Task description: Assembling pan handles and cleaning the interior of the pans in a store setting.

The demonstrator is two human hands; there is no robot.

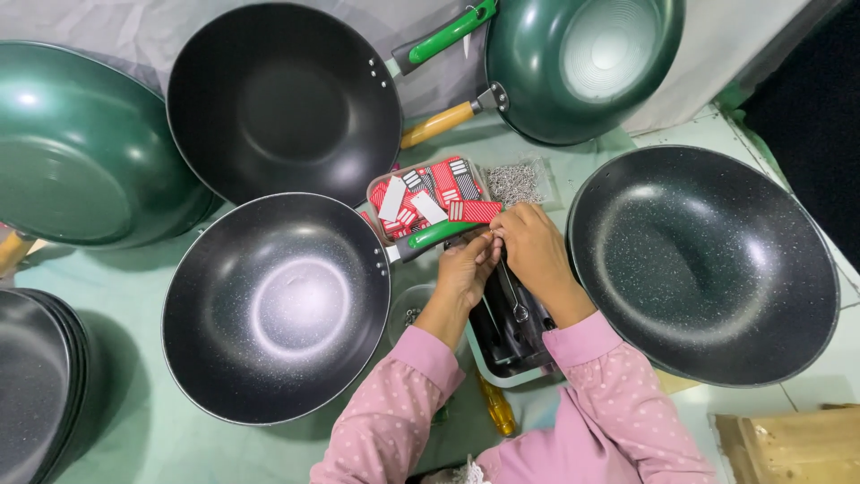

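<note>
Both hands meet over a green pan handle (pixel 436 235): left hand (pixel 466 269) and right hand (pixel 535 246) pinch closed on something too small to tell. Its black pan (pixel 278 309) lies left on a pale green table (pixel 134 430). Six pans crowd around; a tag tray (pixel 430 199) sits just beyond, leaving little free room.

A pale green table (pixel 134 430) under bright overhead light, perhaps grey cloth (pixel 107 27) behind.

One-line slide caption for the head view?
Both hands, left and right, pinch a small part at a wok's green handle among dark woks.
</note>
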